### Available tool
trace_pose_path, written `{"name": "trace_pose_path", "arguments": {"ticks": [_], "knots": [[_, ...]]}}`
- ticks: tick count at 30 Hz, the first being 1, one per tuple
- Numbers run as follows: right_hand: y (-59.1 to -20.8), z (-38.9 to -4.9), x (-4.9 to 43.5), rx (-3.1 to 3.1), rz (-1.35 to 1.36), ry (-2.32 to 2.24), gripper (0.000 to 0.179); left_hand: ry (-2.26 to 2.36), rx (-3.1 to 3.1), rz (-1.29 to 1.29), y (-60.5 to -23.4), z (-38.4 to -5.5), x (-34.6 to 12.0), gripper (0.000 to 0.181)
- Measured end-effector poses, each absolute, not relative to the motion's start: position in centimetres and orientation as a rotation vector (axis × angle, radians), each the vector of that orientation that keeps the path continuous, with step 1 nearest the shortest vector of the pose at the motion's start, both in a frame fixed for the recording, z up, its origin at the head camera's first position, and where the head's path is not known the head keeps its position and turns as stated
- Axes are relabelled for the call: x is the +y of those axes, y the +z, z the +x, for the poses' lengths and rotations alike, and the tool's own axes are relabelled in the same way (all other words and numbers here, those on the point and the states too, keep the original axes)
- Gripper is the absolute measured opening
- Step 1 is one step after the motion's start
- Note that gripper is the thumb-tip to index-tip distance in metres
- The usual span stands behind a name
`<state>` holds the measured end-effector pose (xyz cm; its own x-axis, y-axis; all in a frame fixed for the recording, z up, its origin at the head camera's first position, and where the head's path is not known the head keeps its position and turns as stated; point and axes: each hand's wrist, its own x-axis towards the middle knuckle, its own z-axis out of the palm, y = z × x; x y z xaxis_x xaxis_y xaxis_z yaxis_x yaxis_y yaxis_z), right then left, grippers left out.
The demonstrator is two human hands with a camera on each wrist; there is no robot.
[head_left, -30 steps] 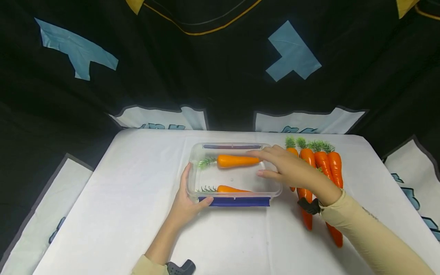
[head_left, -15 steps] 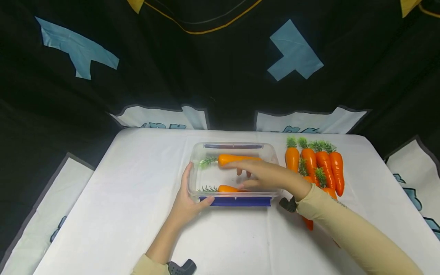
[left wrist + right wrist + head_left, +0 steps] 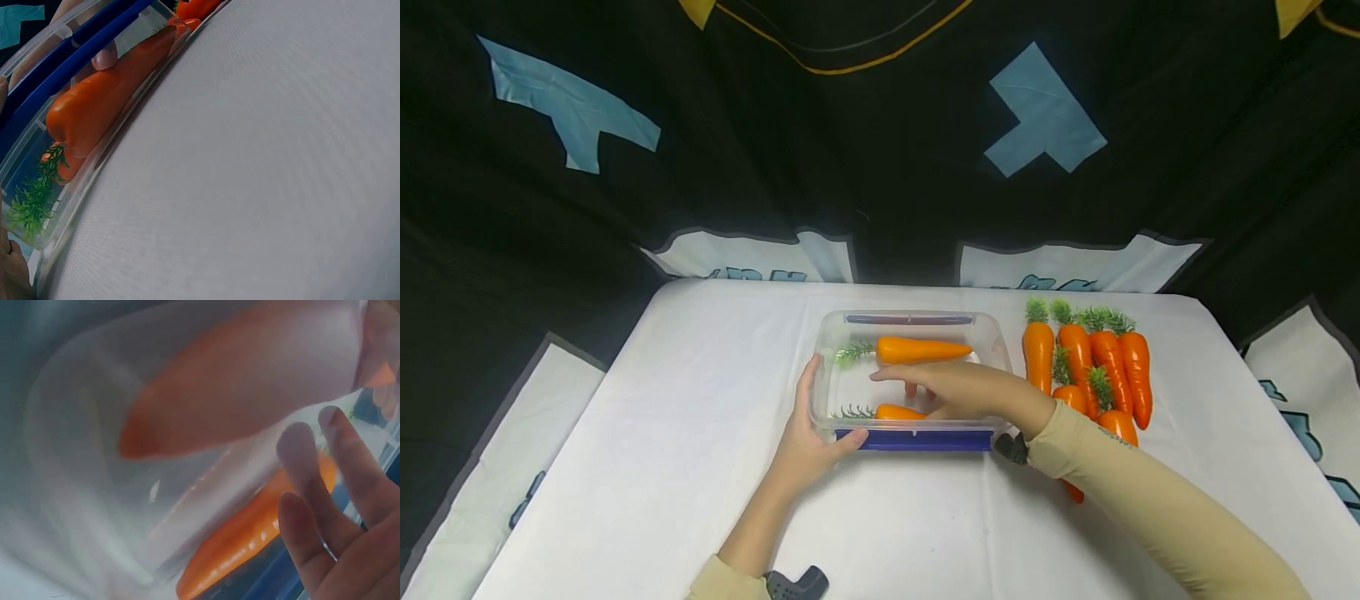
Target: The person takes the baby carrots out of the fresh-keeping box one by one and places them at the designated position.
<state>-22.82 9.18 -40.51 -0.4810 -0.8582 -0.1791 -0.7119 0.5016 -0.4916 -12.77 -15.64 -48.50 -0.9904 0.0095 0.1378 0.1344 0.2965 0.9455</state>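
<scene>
A clear plastic box (image 3: pixel 910 424) with blue side latches stands on the white tabletop. In it lie two orange carrots with green tops: a far carrot (image 3: pixel 921 348) and a near carrot (image 3: pixel 897 412) along the front wall. My left hand (image 3: pixel 805 450) grips the front left corner, thumb at the front rim and fingers along the left side. My right hand (image 3: pixel 970 389) reaches inside over the near carrot, covering its tip. In the left wrist view a fingertip is right at that carrot (image 3: pixel 100 106). The right wrist view shows the right hand (image 3: pixel 356 531) with fingers spread.
To the right of the box lies a group of several carrots (image 3: pixel 1037 358) in two overlapping rows, partly hidden by the right sleeve (image 3: pixel 1120 475). A black curtain (image 3: pixel 880 183) hangs behind the table's far edge.
My right hand has moved left and down, from over the box's right end to the near carrot. The left hand and the box stay in place.
</scene>
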Motion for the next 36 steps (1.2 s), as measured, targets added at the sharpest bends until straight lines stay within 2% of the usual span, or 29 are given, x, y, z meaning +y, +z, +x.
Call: {"name": "trace_pose_path", "arguments": {"ticks": [16, 25, 36], "knots": [[-40.14, -22.68, 9.62, 2.411, -1.313, -0.405, 0.082, -1.793, -2.461, -0.102, -48.46, -12.66, -15.64, 0.117], [-40.35, -22.77, 9.57, 2.405, -1.381, -0.363, 0.065, -1.795, -2.462, -0.09, -48.35, -12.62, -15.59, 0.118], [-40.56, -22.58, 8.95, 2.432, -1.357, -0.173, 0.059, -1.83, -2.459, -0.073, -48.38, -12.65, -15.57, 0.12]]}}
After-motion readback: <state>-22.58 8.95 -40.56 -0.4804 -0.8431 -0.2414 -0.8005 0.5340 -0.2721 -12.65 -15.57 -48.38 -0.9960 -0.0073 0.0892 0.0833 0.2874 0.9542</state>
